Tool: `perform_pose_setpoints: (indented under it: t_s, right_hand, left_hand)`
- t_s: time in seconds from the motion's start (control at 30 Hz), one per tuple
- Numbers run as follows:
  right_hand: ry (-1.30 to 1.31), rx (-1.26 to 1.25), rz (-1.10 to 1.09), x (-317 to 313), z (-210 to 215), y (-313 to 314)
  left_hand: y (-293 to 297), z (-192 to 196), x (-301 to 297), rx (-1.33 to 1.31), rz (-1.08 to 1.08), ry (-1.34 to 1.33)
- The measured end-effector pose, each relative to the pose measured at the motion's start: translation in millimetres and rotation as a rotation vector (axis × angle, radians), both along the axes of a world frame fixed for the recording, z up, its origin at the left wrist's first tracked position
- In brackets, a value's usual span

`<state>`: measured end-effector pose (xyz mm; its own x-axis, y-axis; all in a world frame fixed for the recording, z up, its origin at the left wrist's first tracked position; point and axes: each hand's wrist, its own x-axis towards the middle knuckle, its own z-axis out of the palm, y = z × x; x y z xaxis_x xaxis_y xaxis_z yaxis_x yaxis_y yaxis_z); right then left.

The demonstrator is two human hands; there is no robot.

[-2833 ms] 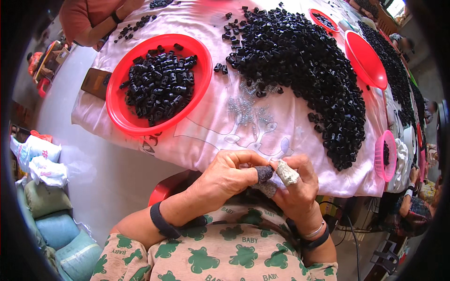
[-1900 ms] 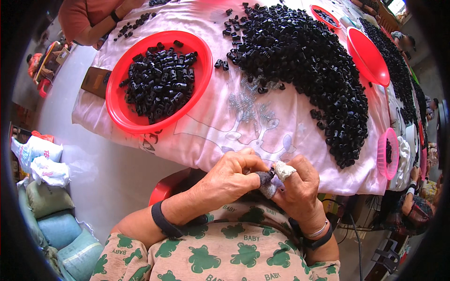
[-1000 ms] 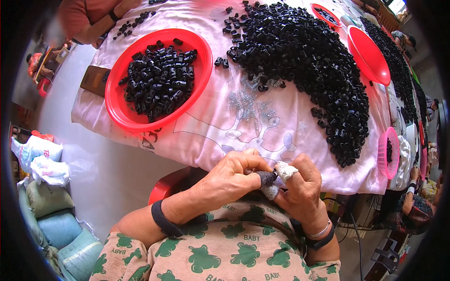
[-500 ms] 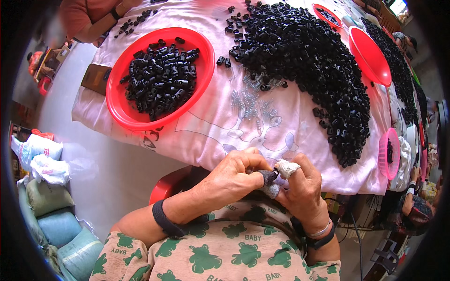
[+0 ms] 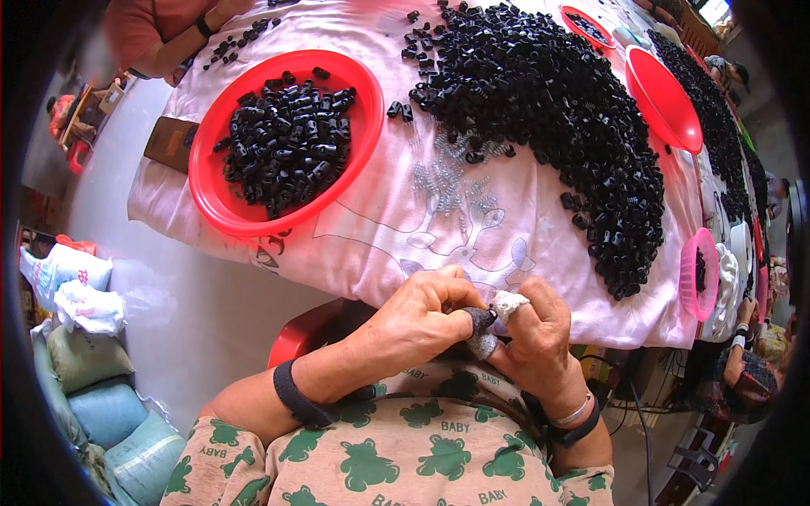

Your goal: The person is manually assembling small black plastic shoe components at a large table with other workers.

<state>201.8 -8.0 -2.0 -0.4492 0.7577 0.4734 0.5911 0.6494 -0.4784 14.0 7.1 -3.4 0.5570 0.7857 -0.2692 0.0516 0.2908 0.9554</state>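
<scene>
Pinching a small black part (image 5: 492, 309)

Left hand (image 5: 422, 312) and right hand (image 5: 538, 337) meet, narrowed on the part between them. Beyond lie springs (image 5: 447, 184) on pink cloth (image 5: 540, 202), a black heap (image 5: 540, 93) rightward, a red basin (image 5: 208, 190) of black pieces (image 5: 291, 139) leftward.

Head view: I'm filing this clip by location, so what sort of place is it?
Probably a small hand-assembly workshop: a big heap of black parts and loose springs lie on a cloth-covered table, and full sacks sit at the left.
</scene>
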Motion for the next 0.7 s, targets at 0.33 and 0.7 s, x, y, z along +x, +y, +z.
perform_pose_setpoints:
  t_s: [0.33,0.7]
  right_hand:
    - [0.262,-0.022,-0.079,-5,2,-6]
    - [0.286,0.018,-0.034,-4,7,-7]
  left_hand:
    - [2,5,-7,-0.56,-0.023,-0.456]
    - [-3,-5,-3,-0.833,-0.082,-0.7]
